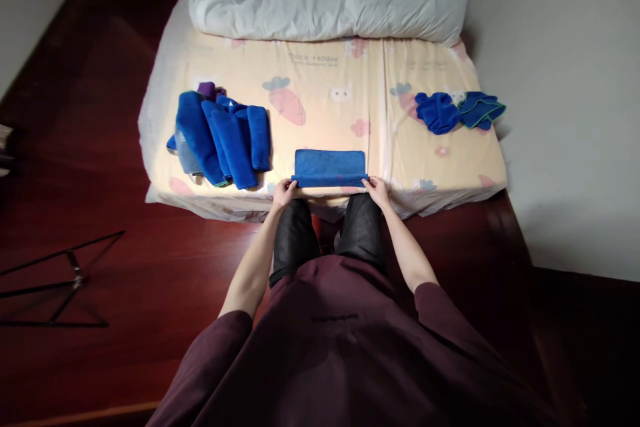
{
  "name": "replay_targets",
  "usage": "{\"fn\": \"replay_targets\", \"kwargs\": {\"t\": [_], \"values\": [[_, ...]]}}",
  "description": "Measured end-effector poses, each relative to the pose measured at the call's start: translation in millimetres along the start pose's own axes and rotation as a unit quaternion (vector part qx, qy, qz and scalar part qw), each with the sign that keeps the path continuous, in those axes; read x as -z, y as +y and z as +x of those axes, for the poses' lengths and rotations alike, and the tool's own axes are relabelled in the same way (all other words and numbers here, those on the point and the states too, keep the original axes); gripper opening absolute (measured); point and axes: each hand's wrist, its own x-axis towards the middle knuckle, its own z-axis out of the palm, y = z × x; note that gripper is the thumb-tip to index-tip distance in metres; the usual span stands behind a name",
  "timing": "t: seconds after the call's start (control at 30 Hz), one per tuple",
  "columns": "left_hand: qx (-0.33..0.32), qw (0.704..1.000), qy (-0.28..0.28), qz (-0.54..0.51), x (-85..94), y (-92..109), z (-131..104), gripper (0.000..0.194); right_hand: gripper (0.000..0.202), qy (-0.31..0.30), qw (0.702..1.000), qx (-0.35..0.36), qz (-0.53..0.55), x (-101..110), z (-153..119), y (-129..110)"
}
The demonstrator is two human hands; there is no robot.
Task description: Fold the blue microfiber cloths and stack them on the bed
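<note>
A blue towel (330, 163) lies on the bed close to its front edge, its near part folded over into a strip. My left hand (285, 191) pinches the near left corner of that strip. At the near right corner, my right hand (377, 189) pinches it in the same way. To the left is a pile of folded and rolled blue towels (230, 140), with a purple cloth (207, 89) at its back. Over on the right lie a crumpled blue cloth (437, 113) and another blue cloth with green edging (481, 111).
The bed (330, 127) has a cream sheet with carrot and cat prints. A grey quilt (320, 10) is bunched at its far end. A wall (560, 113) rises on the right. Black tripod legs (75, 273) stand on the dark red floor at left.
</note>
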Motion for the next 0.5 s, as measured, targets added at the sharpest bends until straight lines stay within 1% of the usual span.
{"fn": "replay_targets", "kwargs": {"t": [0.13,0.23,0.37,0.5], "values": [[0.033,0.999,0.02,-0.003,-2.6,4.5,0.4,0.029,0.055,-0.002,1.0,0.001,-0.011,-1.0,2.0,0.9],[0.051,0.998,0.031,-0.004,-3.0,4.7,0.9,0.025,0.054,-0.004,1.0,-0.002,0.003,-1.8,3.7,2.6],[0.066,0.997,0.04,-0.027,-3.7,3.2,1.1,0.019,0.052,0.014,0.999,-0.035,0.011,-3.3,5.3,6.4],[0.072,0.996,0.049,-0.037,-5.3,2.7,0.4,0.018,0.05,0.02,0.999,-0.04,-0.005,-3.2,5.4,9.5]]}}
